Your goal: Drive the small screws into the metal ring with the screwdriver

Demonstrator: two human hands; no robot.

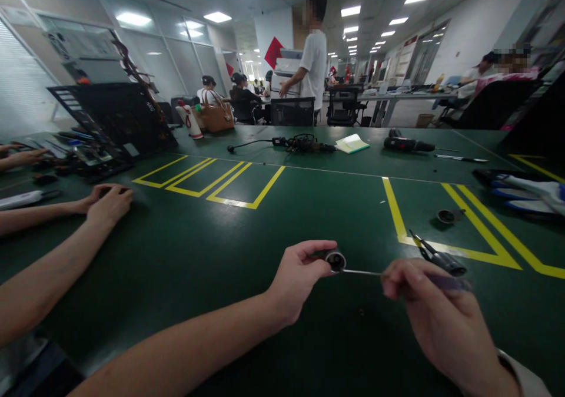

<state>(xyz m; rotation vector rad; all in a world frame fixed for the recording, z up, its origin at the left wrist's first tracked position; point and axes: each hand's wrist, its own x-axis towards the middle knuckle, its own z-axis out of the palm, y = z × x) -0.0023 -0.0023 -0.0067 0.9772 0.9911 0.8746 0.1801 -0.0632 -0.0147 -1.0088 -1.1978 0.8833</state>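
In my left hand (304, 273), thumb and fingers are closed on a small round connector (336, 261), its dark open face with holes turned toward me. My right hand (436, 308) grips a screwdriver (364, 272); its thin shaft points left and the tip meets the connector's side. Part of the purplish handle shows behind the fingers. Just beyond my right hand lies a dark cylindrical part (445, 262) with thin prongs or leads. Farther off, a round metal shell (445, 216) rests inside a yellow taped outline. A tiny piece (361, 312) lies below the screwdriver.
The green table (247, 250) bears yellow tape outlines. At the back are a cordless drill (408, 144), a notepad (352, 144) and a cabled tool (304, 144). Blue-and-white gloves or tools (525, 194) lie right. A co-worker's hands (108, 199) are at left; a person (313, 61) carries boxes behind.
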